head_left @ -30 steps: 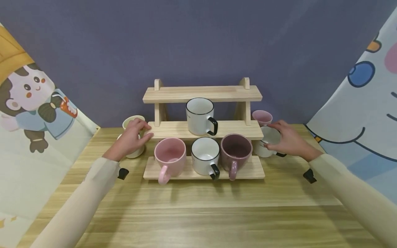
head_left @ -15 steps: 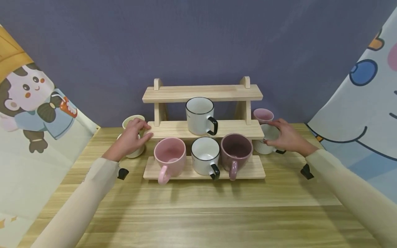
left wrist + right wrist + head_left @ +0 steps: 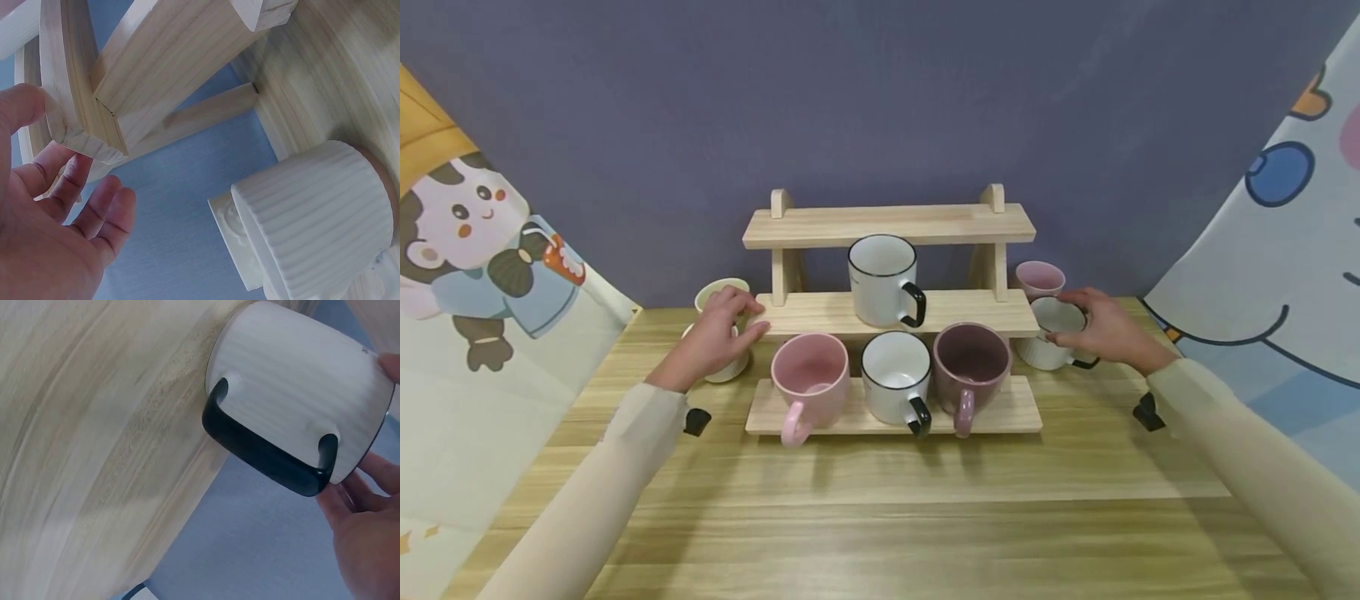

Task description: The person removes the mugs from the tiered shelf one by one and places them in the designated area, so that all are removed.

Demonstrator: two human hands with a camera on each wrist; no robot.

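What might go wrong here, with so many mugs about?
The right hand pinches the outer white mug near its rim, not by its black handle, so it might slip. That mug is close to the pink cup behind, so they might knock together. The left hand grips the middle shelf; a tug might topple the white mug standing there.

Table (image 3: 880, 517) front passable, above top shelf (image 3: 891, 227) too. Middle shelf (image 3: 808, 315): gaps both sides of white mug (image 3: 876, 296). Bottom shelf (image 3: 1026, 408) blocked by three mugs (image 3: 887, 402), handles jutting forward. Pink cup (image 3: 1039, 277) just behind gripped mug (image 3: 300, 375).
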